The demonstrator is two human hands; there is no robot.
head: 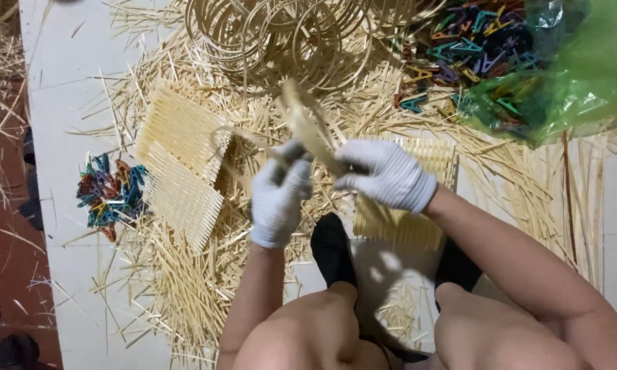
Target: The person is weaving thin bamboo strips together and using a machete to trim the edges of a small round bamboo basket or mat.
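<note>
Gloved left hand (279,195) and right hand (384,175) both closed on a blurred bamboo ring (308,127), woven slat panels (182,161) beside, loose sticks (185,281) everywhere (underfoot too), coloured clips (110,192) left, green bag (569,75) far right.

We cannot make out the pale bamboo piece (307,123) between our gloved hands: motion blurs it. Our right hand (385,175) covers its lower end, and our left hand (279,194) hides part of a thin strip (243,137). The coil of bamboo rings (281,34) runs off the top edge. The green plastic bag (569,75) veils some coloured clips (473,48) and leaves the frame at right.
</note>
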